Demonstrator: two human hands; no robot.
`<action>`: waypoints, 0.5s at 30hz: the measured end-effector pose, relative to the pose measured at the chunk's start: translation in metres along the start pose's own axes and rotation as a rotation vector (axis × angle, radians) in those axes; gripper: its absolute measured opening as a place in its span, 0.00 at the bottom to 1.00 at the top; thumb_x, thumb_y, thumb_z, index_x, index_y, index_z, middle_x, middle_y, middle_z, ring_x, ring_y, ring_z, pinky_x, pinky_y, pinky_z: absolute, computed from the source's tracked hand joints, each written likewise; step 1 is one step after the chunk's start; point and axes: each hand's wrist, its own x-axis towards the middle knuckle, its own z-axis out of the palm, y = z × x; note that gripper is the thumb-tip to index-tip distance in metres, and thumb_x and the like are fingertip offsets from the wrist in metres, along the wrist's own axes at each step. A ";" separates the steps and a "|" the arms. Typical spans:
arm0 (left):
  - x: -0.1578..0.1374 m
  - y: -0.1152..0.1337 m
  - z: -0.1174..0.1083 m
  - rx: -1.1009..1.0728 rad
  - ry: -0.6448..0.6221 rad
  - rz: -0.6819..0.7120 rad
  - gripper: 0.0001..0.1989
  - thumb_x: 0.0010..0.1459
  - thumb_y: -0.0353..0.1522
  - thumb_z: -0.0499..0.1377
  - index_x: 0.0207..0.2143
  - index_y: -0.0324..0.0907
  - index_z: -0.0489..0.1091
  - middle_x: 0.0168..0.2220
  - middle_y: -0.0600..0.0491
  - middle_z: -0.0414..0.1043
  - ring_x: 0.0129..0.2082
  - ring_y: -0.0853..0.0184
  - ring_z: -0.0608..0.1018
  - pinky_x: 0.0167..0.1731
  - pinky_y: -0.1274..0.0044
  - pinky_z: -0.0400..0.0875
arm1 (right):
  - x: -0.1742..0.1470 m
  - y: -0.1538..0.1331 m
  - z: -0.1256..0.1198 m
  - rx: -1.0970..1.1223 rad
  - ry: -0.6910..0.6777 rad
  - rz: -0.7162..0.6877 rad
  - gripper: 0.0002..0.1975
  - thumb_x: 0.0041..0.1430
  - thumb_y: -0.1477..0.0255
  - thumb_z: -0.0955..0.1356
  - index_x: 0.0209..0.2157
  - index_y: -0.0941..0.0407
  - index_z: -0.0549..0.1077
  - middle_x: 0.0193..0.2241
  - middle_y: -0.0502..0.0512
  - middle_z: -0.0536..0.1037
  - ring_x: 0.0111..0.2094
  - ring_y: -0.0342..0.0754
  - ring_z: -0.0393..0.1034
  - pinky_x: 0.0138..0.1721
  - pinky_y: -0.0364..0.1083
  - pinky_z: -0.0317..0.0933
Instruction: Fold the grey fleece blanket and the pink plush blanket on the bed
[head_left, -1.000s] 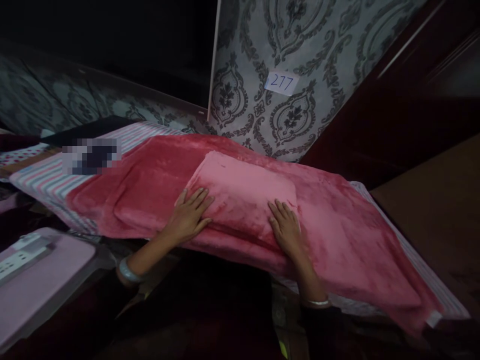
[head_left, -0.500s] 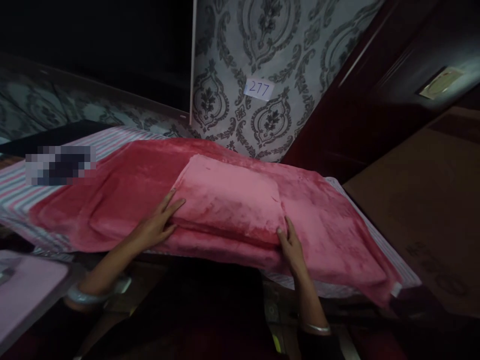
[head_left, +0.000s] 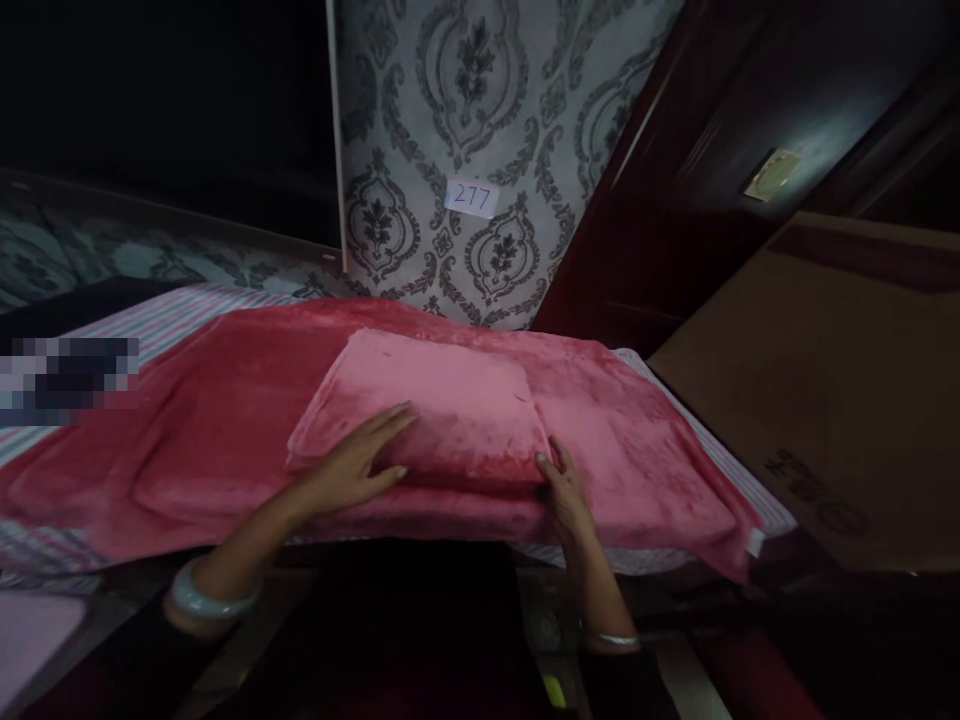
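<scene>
A folded pink plush blanket (head_left: 457, 390) lies on a larger red-pink plush cloth (head_left: 247, 390) spread over the table. My left hand (head_left: 360, 465) rests on the front left part of the folded blanket, its fingers stretched out and the thumb apart. At the front right corner, my right hand (head_left: 568, 495) touches the blanket's edge with thumb and fingers slightly apart. Neither hand is closed around the fabric.
A striped cloth (head_left: 169, 320) shows beneath the plush one. A blurred-out item (head_left: 67, 380) lies at the left. A large cardboard box (head_left: 840, 400) stands at the right. Behind are a dark screen (head_left: 165, 120) and a patterned wall with a paper label (head_left: 472, 196).
My left hand has moved right, from the blanket's left edge onto its front part. My right hand stays at the front right corner. The whole view has shifted.
</scene>
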 end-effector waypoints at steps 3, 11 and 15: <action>0.030 0.010 0.011 0.020 0.018 -0.021 0.32 0.67 0.40 0.50 0.70 0.40 0.56 0.71 0.42 0.55 0.71 0.55 0.59 0.68 0.58 0.56 | -0.002 -0.002 -0.001 0.049 -0.007 0.055 0.41 0.54 0.48 0.70 0.66 0.53 0.67 0.50 0.58 0.81 0.50 0.59 0.76 0.47 0.57 0.74; 0.020 -0.022 0.022 0.283 0.018 -0.244 0.30 0.68 0.44 0.48 0.66 0.39 0.65 0.69 0.38 0.59 0.70 0.48 0.60 0.67 0.49 0.52 | -0.003 -0.003 -0.005 0.052 0.007 0.103 0.42 0.53 0.49 0.71 0.65 0.53 0.67 0.50 0.59 0.81 0.47 0.59 0.77 0.42 0.56 0.75; -0.002 -0.027 0.021 0.277 0.020 -0.159 0.30 0.68 0.46 0.48 0.65 0.43 0.67 0.69 0.42 0.61 0.70 0.51 0.61 0.67 0.52 0.55 | 0.001 -0.004 -0.002 -0.022 -0.017 -0.047 0.36 0.55 0.50 0.70 0.63 0.49 0.70 0.51 0.57 0.80 0.52 0.59 0.75 0.48 0.58 0.74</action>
